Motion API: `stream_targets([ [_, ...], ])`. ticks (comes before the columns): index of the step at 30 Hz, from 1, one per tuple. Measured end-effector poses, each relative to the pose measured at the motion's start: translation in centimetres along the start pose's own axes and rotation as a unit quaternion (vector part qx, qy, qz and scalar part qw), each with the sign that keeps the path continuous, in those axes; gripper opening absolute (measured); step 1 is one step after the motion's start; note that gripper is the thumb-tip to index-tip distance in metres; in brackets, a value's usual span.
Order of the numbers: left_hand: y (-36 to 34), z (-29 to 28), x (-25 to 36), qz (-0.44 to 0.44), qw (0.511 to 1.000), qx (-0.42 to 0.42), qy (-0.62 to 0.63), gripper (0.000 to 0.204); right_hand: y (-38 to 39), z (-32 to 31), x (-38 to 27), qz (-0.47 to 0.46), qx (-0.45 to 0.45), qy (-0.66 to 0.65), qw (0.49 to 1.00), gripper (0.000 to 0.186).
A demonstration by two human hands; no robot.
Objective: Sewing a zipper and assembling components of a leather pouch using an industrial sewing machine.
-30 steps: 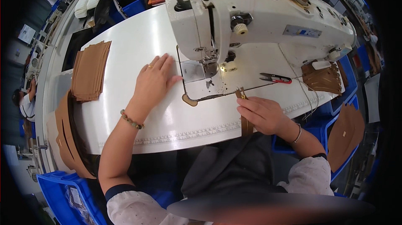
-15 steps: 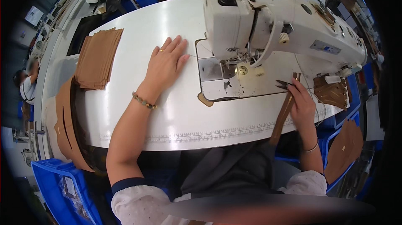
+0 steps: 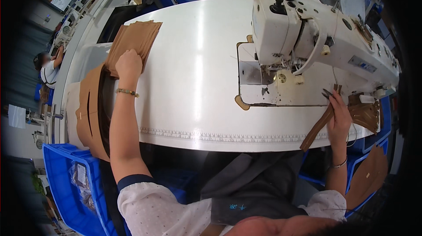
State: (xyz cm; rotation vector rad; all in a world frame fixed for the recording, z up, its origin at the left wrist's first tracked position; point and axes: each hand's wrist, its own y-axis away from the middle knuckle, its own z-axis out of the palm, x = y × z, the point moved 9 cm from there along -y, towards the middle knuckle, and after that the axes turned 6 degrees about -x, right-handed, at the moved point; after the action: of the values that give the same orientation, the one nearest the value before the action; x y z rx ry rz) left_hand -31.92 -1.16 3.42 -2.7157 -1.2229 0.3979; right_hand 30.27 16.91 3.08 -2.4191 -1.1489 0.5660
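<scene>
Reaching now to the surface's far left corner, left hand [image 3: 128, 63] flat on the tan leather stack [image 3: 134, 43]; right hand [image 3: 338, 115] pinching the sewn brown strip [image 3: 317, 128] off the right edge beside the sewing machine [image 3: 316, 38].

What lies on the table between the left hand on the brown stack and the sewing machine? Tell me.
In the head view, only bare white table lies between the left hand, resting on the stack of brown pieces, and the sewing machine. Nothing sits on that stretch.
</scene>
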Motion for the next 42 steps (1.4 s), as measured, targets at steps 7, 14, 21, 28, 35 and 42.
stream_targets([
  [7,-1.3,-1.0,-0.1,0.044,0.996,0.016,-0.073,0.018,-0.2,0.0,-0.2,-0.003,-0.009,-0.011,1.000,0.041],
  [14,0.1,-2.0,-2.0,0.016,0.997,-0.038,-0.060,0.020,-0.2,0.3,-0.1,-0.001,-0.015,-0.028,0.999,0.041],
  [21,0.3,-2.7,-5.0,-0.007,0.993,-0.095,0.073,0.030,-0.1,0.5,0.1,0.009,-0.020,-0.033,0.999,0.043],
  [28,-1.0,-1.1,-7.5,-0.042,0.987,-0.116,0.106,0.033,-0.1,0.7,0.1,0.004,-0.026,-0.038,0.999,0.044],
  [35,-1.9,-0.1,-8.8,-0.055,0.973,-0.145,0.170,0.029,-0.1,0.7,0.1,0.007,-0.023,-0.041,0.999,0.040],
  [42,-2.1,-7.0,-5.7,-0.015,0.939,0.045,0.340,0.029,0.1,0.7,0.5,0.011,-0.027,-0.048,0.998,0.039],
])
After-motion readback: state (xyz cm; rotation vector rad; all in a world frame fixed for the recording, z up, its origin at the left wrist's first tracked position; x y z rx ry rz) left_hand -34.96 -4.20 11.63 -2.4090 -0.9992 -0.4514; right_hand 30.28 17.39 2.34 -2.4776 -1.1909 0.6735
